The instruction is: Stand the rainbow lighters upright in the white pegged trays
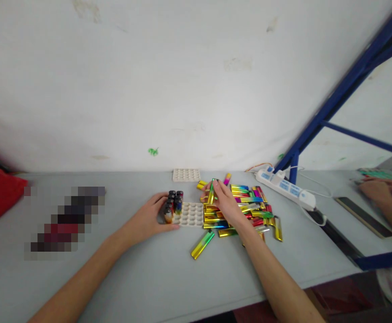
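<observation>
A white tray (193,214) with round holes lies before me, several dark-topped tubes (171,204) standing upright in its left end. My left hand (150,217) closes around that end, fingers behind and thumb along the front edge. Just beyond the tray's right side, my right hand (224,199) pinches a shiny green-and-gold tube (211,193), held tilted nearly upright. Beneath and beside this hand spreads a pile of shiny multicoloured tubes (249,207), partly hidden by the hand and forearm. One green-and-gold loose tube (202,245) rests apart, nearer me.
A second white tray (186,175) lies near the wall. To the right are a white power strip (285,186) with cables and a blue metal frame (312,130). Beyond it shows another person's hand (372,190). Something red (0,193) is at far left.
</observation>
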Demonstrator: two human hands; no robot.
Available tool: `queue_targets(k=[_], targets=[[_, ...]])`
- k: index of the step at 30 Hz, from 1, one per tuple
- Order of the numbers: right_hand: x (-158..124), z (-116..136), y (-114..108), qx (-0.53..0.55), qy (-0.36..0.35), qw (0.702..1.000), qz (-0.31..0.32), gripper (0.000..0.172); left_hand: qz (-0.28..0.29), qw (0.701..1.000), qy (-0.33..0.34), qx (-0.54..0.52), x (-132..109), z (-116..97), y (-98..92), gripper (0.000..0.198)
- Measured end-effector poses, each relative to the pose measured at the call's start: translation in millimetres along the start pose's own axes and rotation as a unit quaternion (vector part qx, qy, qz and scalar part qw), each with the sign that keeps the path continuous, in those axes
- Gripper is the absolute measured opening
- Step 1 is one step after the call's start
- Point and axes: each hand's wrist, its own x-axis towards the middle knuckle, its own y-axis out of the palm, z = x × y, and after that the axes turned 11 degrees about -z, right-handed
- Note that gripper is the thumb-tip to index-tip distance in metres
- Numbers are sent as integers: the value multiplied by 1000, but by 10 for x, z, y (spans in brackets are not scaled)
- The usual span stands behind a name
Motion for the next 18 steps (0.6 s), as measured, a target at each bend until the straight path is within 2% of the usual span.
queue_targets(k=[4, 9, 13, 18], targets=[[-74, 32, 161, 77, 49, 995, 36, 72, 0, 1000, 1, -4, 3, -39, -23, 83], [-117, 61, 291, 24, 138, 990, 18, 84, -19, 999, 34, -5, -4, -30, -20, 82], [-144, 80, 340, -22, 132, 991, -30, 78, -21, 999, 47, -3, 3, 4, -1, 78], [-149, 59, 321, -54, 117, 991, -40, 69, -17, 999, 45, 6, 12, 40, 9, 77]])
